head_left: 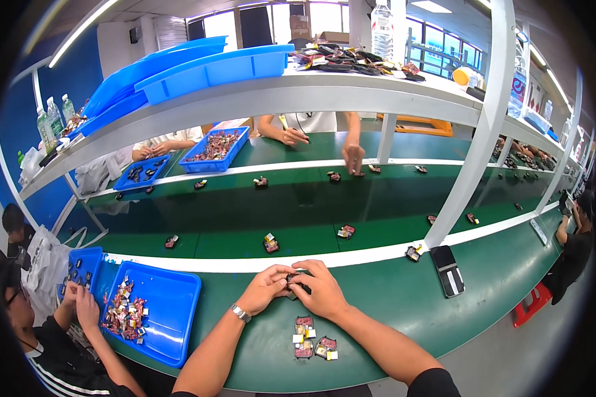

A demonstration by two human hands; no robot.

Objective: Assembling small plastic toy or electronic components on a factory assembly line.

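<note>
Over the green worktable, my left hand (269, 286) and my right hand (319, 291) meet with fingers closed around a small black plastic part (300, 288). My fingers cover most of it, so its exact kind cannot be made out. A metal-banded watch (240, 313) is on my left wrist. Just nearer to me, between my forearms, lie several small black-framed modules (303, 349) with red insides and white-and-yellow tags. Beyond my hands, similar modules (271, 243) sit spaced out along the dark green belt. Another tagged module (413, 253) rests on the white rail to the right.
A blue tray (193, 301) with a heap of tagged red parts stands left, beside a co-worker's hands (81, 298) and a smaller blue tray. A black case (448, 271) lies right, near a white post (473, 132). An overhead shelf (311, 92) spans the belt; co-workers sit beyond.
</note>
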